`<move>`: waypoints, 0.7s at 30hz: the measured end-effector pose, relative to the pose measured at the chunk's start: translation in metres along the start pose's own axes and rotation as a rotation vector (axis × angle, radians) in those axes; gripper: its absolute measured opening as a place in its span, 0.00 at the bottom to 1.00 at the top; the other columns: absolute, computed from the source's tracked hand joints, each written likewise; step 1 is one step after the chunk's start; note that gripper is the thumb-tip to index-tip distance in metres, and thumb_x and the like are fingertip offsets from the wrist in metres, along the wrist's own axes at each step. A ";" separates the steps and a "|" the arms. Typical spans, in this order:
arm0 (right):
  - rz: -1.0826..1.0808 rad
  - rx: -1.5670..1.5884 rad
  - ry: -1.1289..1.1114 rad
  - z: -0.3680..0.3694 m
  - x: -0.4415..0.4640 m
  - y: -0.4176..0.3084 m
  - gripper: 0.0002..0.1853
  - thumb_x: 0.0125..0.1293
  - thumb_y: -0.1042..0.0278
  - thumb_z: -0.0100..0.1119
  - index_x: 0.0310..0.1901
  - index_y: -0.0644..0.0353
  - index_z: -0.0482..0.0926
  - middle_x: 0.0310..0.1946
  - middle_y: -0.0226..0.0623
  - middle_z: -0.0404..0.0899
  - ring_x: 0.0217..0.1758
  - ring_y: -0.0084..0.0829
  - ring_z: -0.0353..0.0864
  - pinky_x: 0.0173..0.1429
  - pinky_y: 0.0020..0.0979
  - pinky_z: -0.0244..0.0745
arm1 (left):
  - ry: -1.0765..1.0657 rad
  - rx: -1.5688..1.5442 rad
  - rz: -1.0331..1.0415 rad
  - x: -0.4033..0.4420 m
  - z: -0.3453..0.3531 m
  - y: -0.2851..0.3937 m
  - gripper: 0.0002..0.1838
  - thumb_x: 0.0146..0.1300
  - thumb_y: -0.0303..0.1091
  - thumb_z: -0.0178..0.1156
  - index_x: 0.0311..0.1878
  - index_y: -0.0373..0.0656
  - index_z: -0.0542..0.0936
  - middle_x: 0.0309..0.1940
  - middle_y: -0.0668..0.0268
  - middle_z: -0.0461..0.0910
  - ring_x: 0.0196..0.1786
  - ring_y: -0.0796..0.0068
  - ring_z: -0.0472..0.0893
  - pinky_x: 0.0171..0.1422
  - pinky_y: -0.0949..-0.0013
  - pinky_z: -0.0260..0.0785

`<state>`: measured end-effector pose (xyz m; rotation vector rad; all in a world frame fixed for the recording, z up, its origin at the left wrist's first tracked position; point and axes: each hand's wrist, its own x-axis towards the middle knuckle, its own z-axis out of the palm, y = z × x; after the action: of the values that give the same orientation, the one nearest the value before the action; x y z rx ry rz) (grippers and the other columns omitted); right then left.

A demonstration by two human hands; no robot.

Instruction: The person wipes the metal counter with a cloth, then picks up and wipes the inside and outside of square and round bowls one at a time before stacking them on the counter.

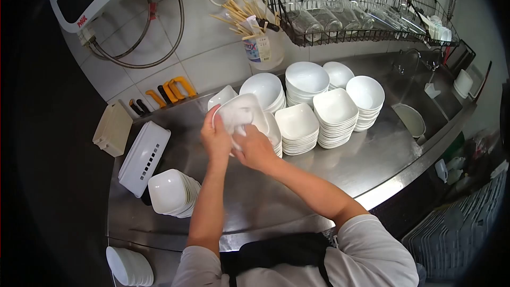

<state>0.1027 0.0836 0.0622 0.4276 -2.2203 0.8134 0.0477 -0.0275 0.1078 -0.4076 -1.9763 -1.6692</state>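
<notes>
My left hand [217, 138] grips the rim of a white square bowl [234, 110], which is tilted so that its inside faces me. My right hand [254, 148] is closed at the bowl's lower side, with a bit of white cloth [241, 130] showing at its fingers. Just behind and to the right of the hands stand stacks of white square bowls [297, 127] and round bowls [307, 77]. Another stack of square bowls [169, 191] leans on its side at the left, near my left forearm.
A white plastic basket [144, 159] and a beige container [113, 128] lie at the left of the steel counter [276, 196]. A wire rack [366, 34] of glasses hangs above. The sink [422, 106] is at the right. More stacked dishes [129, 267] stand at the lower left.
</notes>
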 end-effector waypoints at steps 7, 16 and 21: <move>-0.060 0.224 0.284 -0.053 0.040 0.024 0.20 0.54 0.60 0.72 0.49 0.52 0.83 0.45 0.51 0.76 0.47 0.51 0.78 0.50 0.43 0.74 | -0.075 -0.268 -0.371 -0.009 -0.031 -0.036 0.15 0.71 0.29 0.58 0.57 0.33 0.77 0.47 0.61 0.84 0.47 0.72 0.82 0.53 0.68 0.75; 0.543 1.166 0.399 0.005 -0.008 -0.025 0.23 0.73 0.56 0.55 0.57 0.70 0.77 0.52 0.42 0.81 0.52 0.25 0.78 0.54 0.32 0.73 | 0.008 -0.389 -0.380 -0.022 0.000 -0.026 0.15 0.69 0.31 0.60 0.54 0.33 0.75 0.42 0.62 0.83 0.45 0.72 0.80 0.51 0.67 0.72; 0.028 0.452 0.399 -0.056 0.008 -0.039 0.20 0.73 0.59 0.54 0.55 0.69 0.78 0.51 0.42 0.81 0.53 0.29 0.78 0.57 0.33 0.71 | -0.246 -0.012 -0.092 -0.029 -0.023 -0.058 0.18 0.65 0.29 0.64 0.55 0.32 0.74 0.42 0.60 0.82 0.45 0.69 0.81 0.51 0.65 0.73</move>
<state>0.1463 0.0911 0.1144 0.4036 -1.6740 1.2986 0.0447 -0.0587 0.0469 -0.5571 -2.1923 -1.7594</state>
